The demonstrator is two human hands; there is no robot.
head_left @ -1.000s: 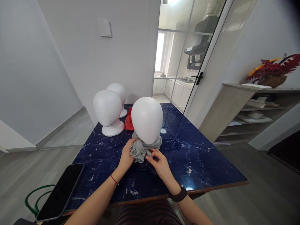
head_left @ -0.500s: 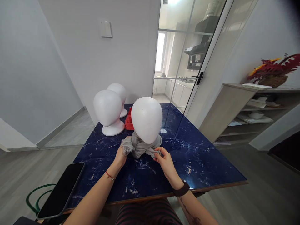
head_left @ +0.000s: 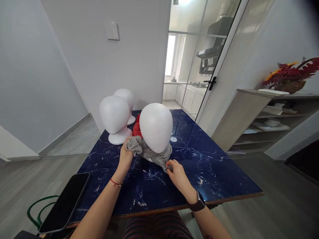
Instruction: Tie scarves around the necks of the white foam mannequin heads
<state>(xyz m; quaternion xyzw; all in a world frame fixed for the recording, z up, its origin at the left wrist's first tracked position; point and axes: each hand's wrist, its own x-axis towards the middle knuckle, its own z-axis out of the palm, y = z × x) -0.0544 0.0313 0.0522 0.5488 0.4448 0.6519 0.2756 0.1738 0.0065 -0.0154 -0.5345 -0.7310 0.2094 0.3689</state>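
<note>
My left grip [head_left: 126, 156] and right grip [head_left: 176, 172] pinch a grey scarf [head_left: 150, 155] around a mannequin head [head_left: 156, 127] between the surface's [head_left: 211, 172] side edges.

Plain grey: scarf [head_left: 150, 153]. Plain white: foam mannequin heads [head_left: 156, 124]. Bright red: cloth [head_left: 137, 129], bracelet [head_left: 116, 183]. Dark blue with pale marble veining: tabletop [head_left: 206, 166]. Dark with maroon stripes: clothing [head_left: 157, 226]. Green: cord [head_left: 29, 212]. Black: phone screen [head_left: 65, 203], door handle [head_left: 212, 83]. Dark brown: watch strap [head_left: 196, 206]. Red and yellow: flower arrangement [head_left: 286, 73].

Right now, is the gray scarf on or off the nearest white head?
On: the gray scarf lies across the neck of the nearest white head, left hand and right hand gripping it; behind the neck is hidden.
</note>
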